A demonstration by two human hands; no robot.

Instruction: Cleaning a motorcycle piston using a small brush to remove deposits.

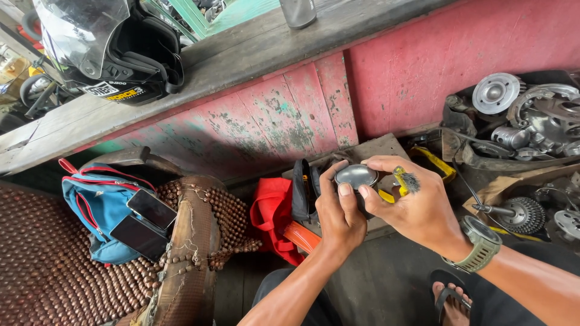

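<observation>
Gripping a round grey metal part (356,175), the left hand (338,211) and right hand (417,202) both clasp it; a yellow wire brush (406,180) sits at its 3 o'clock, held in the right.

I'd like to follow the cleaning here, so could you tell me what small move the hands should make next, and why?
Probably bring the yellow-handled wire brush down onto the round metal part. Both the left hand and the right hand already grip that part, and the brush bristles sit just beside it, seemingly not touching.

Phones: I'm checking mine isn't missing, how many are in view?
2. Both lie on the blue bag at left: one phone upper, the other phone just below it. More could be hidden inside.
</observation>
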